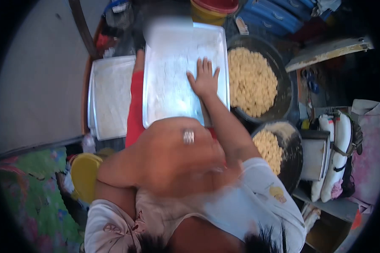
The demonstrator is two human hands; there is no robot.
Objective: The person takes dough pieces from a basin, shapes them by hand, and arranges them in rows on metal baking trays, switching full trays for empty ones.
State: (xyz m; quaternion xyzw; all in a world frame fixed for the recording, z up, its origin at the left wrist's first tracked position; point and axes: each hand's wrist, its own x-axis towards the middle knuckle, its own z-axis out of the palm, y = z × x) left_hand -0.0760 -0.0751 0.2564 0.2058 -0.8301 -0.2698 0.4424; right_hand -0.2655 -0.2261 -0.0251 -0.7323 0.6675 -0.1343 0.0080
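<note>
Your right hand (204, 82) reaches up from the lower right of the frame, forearm slanting across the tray's lower right edge, back of the hand facing up. Its fingers are spread, the thumb out toward the left and the little finger out to the right, and they pinch nothing; the palm looks laid flat on the metal tray (169, 80).

Your left arm bends in from the lower left, and your left hand (177, 154) is a large blur at the centre, in front of your shirt (274, 194). You cannot tell from this view how its fingers stand or whether they hold anything; a small bright patch (189, 136) shows on the blur.

The tray lies at upper centre, above your red trousers (135, 105). It stretches past your right fingertips toward the top, and its lower edge is partly behind the left-hand blur. More trays (112, 99) lie stacked at its left; two dark tubs (286, 84) of dough pieces (253, 82) stand to its right.
</note>
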